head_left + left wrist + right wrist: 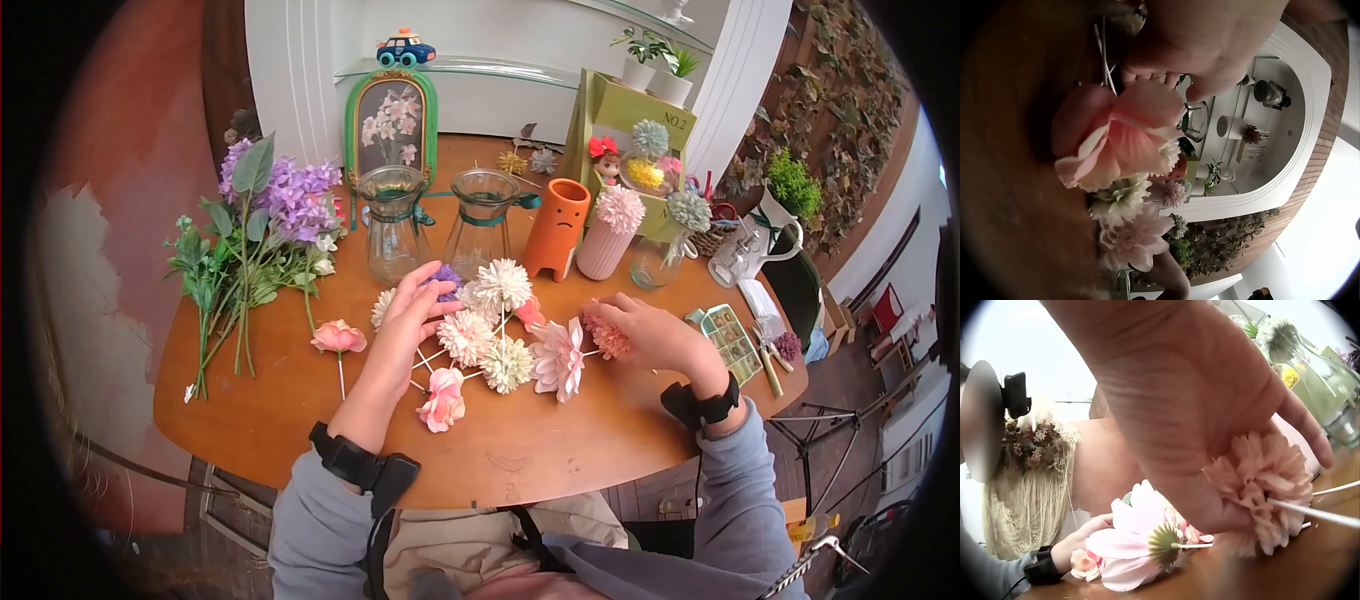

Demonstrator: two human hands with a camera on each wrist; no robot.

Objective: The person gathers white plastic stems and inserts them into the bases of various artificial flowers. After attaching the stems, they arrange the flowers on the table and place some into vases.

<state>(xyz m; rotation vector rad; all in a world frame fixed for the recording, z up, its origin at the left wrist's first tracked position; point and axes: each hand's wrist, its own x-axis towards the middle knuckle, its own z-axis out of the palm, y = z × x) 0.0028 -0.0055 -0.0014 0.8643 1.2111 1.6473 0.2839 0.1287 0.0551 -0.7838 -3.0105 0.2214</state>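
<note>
My right hand (650, 335) holds a coral artificial flower (606, 337) by its head at the right of a flower pile. In the right wrist view its thumb lies against the ruffled petals (1266, 481) and a white stem (1316, 512) sticks out. My left hand (402, 318) hovers with loose fingers over the pile's left side, near a purple flower (443, 284). Between the hands lie white pompom flowers (503, 286), a pale pink flower (557, 358) and a pink rose (441, 400). Another pink rose (339, 337) lies left of my left wrist.
Two glass vases (392, 240), an orange frowning vase (557, 228) and a pink ribbed vase (604, 250) stand behind the pile. Purple flowers with green stems (245, 260) lie at left. A compartment box (730, 340) and pliers (768, 360) are at right.
</note>
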